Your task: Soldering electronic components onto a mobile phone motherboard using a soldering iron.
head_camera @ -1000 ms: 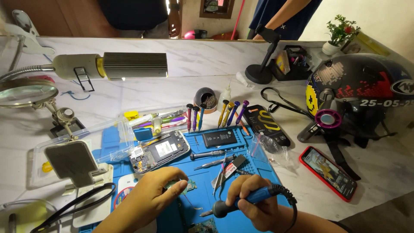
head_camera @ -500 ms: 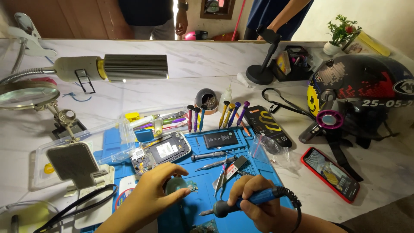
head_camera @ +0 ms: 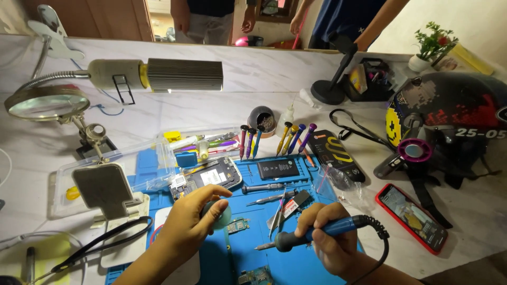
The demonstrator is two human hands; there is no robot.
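mat: blue work mat (head_camera: 317, 264) lies under both hands, loose parts spread over it
helmet: dark helmet (head_camera: 449, 121) stands well right of the right fingers, out of play
phone: opened phone (head_camera: 208, 179) lies just beyond the left fingertips, not touched
left hand: left hand (head_camera: 193, 221) has slid forward on the mat since a second ago; fingers (head_camera: 216, 203) curl shut round a small pale green round thing (head_camera: 222, 216), mostly hidden, kind unclear
right hand: right hand (head_camera: 330, 237) stays put, fingers closed tight on the soldering iron (head_camera: 317, 235)
iron tip: points left, toward the left fingers, hanging near the small green circuit board (head_camera: 238, 226) that lies between the hands; contact unclear
change: only the left hand moves, so judged as setting up, soldering not yet going
tweezers: tweezers (head_camera: 279, 211) just beyond the right knuckles, idle
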